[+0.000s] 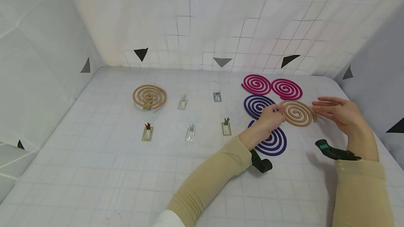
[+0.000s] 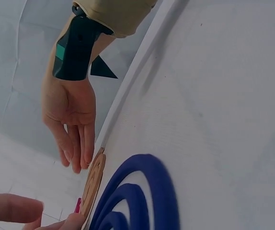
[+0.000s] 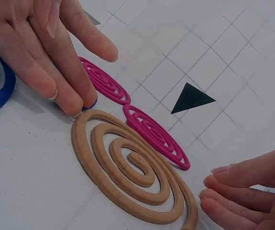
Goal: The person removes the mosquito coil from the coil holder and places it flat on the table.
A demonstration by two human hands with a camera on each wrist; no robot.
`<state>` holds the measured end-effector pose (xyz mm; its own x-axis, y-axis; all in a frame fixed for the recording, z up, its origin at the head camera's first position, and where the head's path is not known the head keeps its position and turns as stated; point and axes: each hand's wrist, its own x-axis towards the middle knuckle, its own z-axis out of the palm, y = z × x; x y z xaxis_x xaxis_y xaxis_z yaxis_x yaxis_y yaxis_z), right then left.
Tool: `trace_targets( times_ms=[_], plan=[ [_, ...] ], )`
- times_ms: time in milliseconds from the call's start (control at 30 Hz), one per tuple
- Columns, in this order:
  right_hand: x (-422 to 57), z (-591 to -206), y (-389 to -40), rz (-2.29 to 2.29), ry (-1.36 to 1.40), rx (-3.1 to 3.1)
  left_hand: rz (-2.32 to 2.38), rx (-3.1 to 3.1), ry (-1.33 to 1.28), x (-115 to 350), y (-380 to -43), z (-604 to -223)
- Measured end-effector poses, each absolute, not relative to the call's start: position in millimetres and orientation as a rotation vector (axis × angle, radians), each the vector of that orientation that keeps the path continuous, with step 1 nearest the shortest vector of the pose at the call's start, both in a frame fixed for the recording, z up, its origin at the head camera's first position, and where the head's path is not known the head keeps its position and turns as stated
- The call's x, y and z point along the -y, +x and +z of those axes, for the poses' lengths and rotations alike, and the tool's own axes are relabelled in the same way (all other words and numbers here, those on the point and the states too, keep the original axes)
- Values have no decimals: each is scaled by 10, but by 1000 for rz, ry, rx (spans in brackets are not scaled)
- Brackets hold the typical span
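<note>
A tan mosquito coil [image 1: 296, 113] lies flat on the white table between the two hands. My left hand [image 1: 269, 119] reaches over two dark blue coils, its extended fingertips right at the tan coil's left edge; the thumb and index finger are apart. At the opposite side, my right hand [image 1: 344, 113] has relaxed fingers close beside the tan coil's outer end. One blue coil [image 1: 259, 107] is partly covered by the left hand, and the nearer blue coil [image 1: 272, 144] lies under that wrist. Behind them two magenta coils [image 1: 286, 88] lie side by side.
Another tan coil [image 1: 149, 95] sits raised on a small metal stand at the left. Several small metal stands, among them a silver one [image 1: 190, 135] and a gold one [image 1: 226, 129], stand mid-table. White sheeting [image 1: 195, 45] rises at the back and sides.
</note>
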<state>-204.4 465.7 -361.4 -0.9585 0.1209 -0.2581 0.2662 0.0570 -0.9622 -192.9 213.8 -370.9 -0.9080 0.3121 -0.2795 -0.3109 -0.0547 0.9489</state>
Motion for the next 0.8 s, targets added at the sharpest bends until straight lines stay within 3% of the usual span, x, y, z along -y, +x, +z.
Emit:
trace_targets(
  times_ms=[433, 800],
  plan=[
    [-4367, -3382, -2070, -1682, 360, -2620, 2013, -1724, 138, -1818, -1926, -3595],
    [-3190, -2912, -1952, -1515, 136, -2931, 1872, -1707, 386, -769, -1983, -3466]
  ],
)
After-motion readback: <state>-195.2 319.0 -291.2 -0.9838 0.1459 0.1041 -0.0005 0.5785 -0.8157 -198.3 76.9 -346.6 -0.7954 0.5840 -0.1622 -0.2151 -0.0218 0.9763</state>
